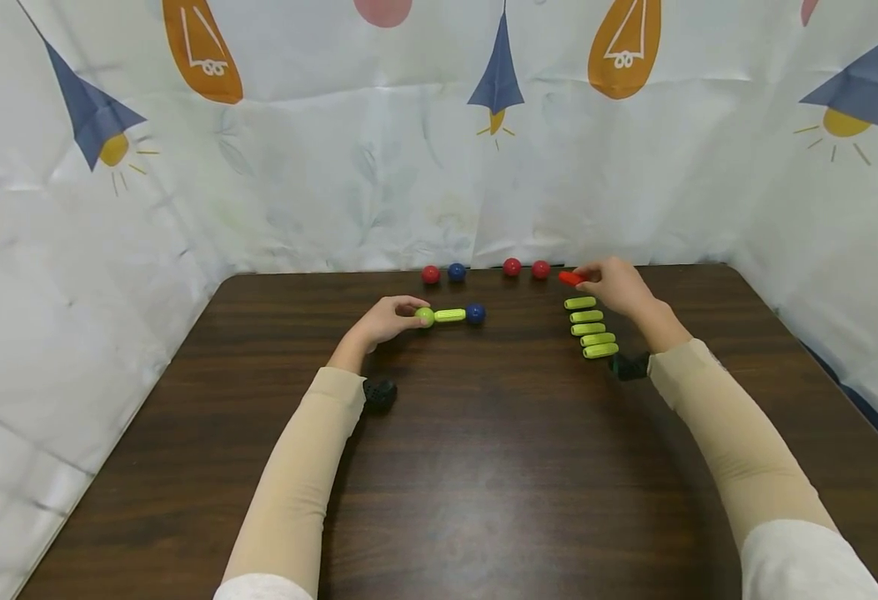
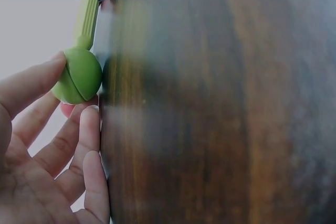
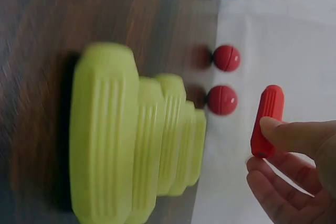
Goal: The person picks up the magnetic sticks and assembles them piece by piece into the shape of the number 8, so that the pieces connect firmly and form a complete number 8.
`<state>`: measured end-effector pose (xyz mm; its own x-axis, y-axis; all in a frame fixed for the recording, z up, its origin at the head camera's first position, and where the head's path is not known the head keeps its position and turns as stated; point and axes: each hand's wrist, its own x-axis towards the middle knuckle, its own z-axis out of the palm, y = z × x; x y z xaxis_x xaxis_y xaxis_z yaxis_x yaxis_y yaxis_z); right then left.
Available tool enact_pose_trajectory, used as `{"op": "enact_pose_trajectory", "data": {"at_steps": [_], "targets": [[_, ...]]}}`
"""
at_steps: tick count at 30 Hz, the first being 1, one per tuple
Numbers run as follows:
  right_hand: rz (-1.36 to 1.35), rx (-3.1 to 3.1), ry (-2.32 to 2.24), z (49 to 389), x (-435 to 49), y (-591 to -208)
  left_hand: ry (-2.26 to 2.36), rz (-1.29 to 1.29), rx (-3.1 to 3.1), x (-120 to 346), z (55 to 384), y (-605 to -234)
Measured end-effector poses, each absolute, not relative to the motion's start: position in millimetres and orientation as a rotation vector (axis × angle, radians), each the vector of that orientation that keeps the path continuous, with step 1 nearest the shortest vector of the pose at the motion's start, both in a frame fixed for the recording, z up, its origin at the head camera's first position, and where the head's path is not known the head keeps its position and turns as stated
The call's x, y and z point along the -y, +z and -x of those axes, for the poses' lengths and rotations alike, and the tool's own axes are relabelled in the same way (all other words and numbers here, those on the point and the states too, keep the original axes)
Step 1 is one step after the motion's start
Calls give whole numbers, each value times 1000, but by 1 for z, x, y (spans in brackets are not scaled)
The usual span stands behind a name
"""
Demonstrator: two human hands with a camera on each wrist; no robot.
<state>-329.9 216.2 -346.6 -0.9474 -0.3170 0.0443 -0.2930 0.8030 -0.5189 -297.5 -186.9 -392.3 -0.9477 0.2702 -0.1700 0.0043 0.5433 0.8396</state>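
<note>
My left hand [image 1: 391,322] pinches a green ball [image 2: 79,76] between thumb and fingers. A yellow-green ribbed rod [image 1: 450,315] joins that ball to a blue ball [image 1: 475,313], all in one line at the table's far half. Over on the right, my right hand [image 1: 619,287] holds a red ribbed rod [image 3: 268,121] between thumb and fingers, just above the far end of a row of several yellow-green rods [image 1: 587,317]. In the right wrist view the red rod is apart from the rods and balls.
Along the dark wooden table's [image 1: 484,467] back edge sit a red ball [image 1: 430,274], a blue ball [image 1: 457,272] and two more red balls, one of them nearer the middle [image 1: 512,267]. A patterned white cloth [image 1: 296,183] hangs behind the table.
</note>
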Motion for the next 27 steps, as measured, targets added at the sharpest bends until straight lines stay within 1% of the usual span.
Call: {"op": "enact_pose_trajectory", "data": {"at_steps": [11,27], "targets": [[486,-2889,-957,308,-200,-349,1356,-237,-2499,187,298,-392],[502,-2714,-1160,294,-176,-363,1353,-246,-2504,186,298,-391]]}}
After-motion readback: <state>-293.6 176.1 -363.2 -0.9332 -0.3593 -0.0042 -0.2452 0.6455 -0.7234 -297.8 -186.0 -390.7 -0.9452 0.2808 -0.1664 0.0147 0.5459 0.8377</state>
